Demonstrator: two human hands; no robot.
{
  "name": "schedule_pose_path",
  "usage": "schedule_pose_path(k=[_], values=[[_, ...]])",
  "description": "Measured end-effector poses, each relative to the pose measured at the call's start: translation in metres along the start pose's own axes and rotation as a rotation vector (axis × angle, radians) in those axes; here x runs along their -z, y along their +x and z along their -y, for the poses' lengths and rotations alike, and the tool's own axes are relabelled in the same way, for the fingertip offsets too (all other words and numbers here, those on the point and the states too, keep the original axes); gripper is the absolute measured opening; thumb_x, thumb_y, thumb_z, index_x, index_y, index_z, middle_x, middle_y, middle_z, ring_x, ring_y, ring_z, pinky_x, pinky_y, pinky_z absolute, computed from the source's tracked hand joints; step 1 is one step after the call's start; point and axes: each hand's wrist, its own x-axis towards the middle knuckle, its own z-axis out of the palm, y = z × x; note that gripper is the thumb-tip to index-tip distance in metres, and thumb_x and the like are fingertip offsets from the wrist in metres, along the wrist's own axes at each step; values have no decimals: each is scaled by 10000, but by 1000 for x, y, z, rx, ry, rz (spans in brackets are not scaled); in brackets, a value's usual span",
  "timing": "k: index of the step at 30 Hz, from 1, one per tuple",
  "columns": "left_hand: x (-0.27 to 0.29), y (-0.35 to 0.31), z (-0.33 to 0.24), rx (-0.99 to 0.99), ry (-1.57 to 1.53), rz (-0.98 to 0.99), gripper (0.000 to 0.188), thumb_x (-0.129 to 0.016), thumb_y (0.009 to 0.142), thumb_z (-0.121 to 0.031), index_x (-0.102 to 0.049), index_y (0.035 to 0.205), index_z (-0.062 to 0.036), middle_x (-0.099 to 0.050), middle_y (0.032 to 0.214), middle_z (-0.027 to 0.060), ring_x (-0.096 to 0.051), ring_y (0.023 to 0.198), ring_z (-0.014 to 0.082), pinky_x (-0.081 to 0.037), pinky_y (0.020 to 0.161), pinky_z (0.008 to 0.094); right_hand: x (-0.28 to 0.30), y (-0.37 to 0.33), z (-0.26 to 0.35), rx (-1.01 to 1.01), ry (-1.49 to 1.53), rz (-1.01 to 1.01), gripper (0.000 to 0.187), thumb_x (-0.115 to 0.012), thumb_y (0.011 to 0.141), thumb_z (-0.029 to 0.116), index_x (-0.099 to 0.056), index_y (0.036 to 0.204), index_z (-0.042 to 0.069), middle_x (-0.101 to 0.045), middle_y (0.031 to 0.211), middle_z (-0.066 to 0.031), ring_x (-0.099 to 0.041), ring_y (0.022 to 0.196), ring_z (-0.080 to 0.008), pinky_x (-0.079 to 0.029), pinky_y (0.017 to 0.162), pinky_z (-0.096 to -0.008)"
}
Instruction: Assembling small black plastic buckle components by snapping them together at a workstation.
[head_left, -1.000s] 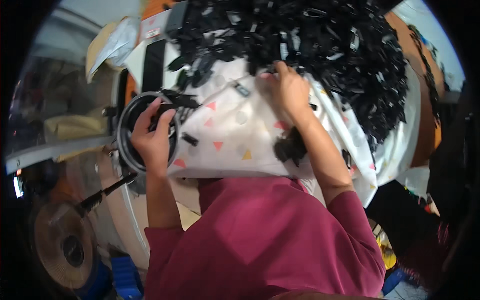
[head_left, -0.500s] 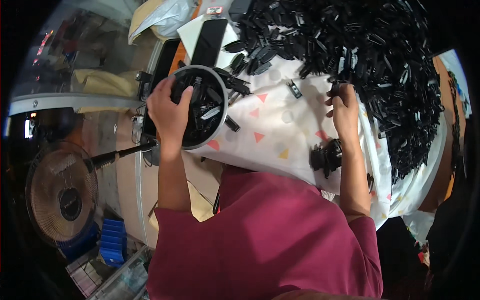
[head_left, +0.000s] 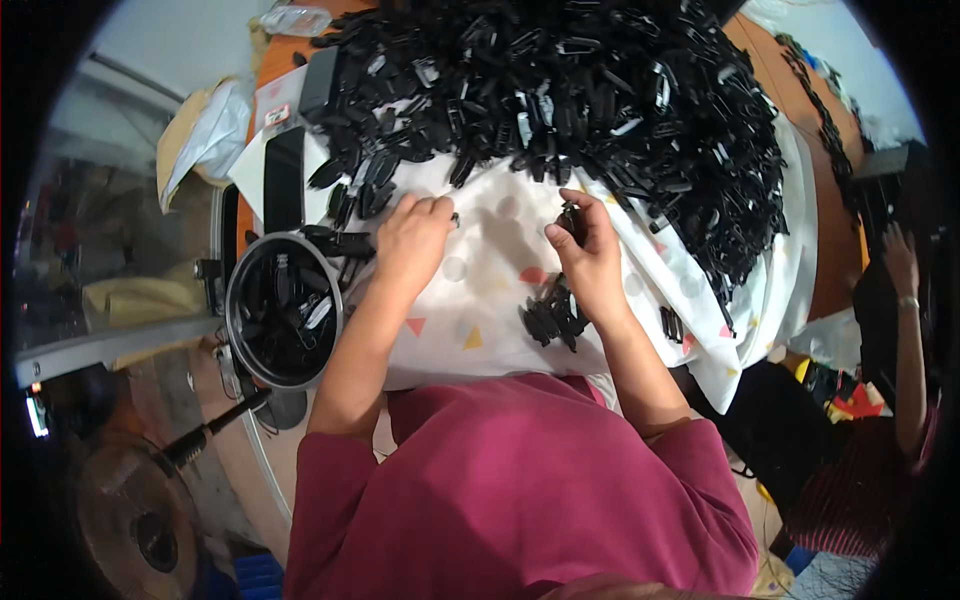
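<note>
My left hand [head_left: 415,238] is over the white patterned cloth, fingers curled together on a small black piece [head_left: 455,220] that only partly shows at its fingertips. To its right, my right hand [head_left: 592,258] pinches another small, dark, elongated piece [head_left: 570,220] between thumb and fingers. A cluster of similar black pieces [head_left: 553,315] lies on the cloth just below the right hand. Beyond both hands spreads a large heap of black plastic pieces [head_left: 560,90]. A round grey-rimmed bowl [head_left: 336,290] at the left holds more of them.
A dark phone [head_left: 284,180] rests on a white box beside the bowl. Several loose pieces [head_left: 672,324] lie near my right forearm. A standing fan [head_left: 140,520] is at lower left. At the right edge another person's arm [head_left: 908,350] is raised.
My left hand has left the bowl and come right, onto the single piece lying on the cloth. My right hand keeps its piece. The view has shifted right; another person's arm now shows.
</note>
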Motion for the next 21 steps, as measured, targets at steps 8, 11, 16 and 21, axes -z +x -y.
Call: schedule_pose_path(k=[8,11,16,21], values=[[25,-7,-27,222,-497,99,125,-677,712,-108,-590,740,-22,-606,864,66,-580,719,201,-477,624,283,15,-32,28,109,-146,99,395,-520,852,50,-456,1241,36,-458,847,-66,-448,732,-144,-386,716,-249],[33,-5,-47,222,-1380,136,149,-692,722,-51,-585,785,32,-606,897,72,-555,755,99,-453,644,220,14,-44,45,281,-145,117,371,-490,865,52,-461,1234,20,-475,899,-76,-464,767,-161,-388,713,-244],[58,-12,-65,-71,-1165,115,145,-681,727,-47,-576,793,28,-612,863,93,-580,730,133,-466,642,249,20,-52,57,397,-175,83,358,-533,825,-1,-498,1181,0,-530,927,-105,-522,786,-171,-429,689,-256],[67,-14,-78,10,-1160,-51,216,-706,690,-26,-598,872,15,-613,856,82,-583,762,130,-469,665,237,31,-52,61,426,-210,51,292,-607,750,-39,-569,1039,-19,-604,913,-134,-594,801,-208,-473,704,-277]])
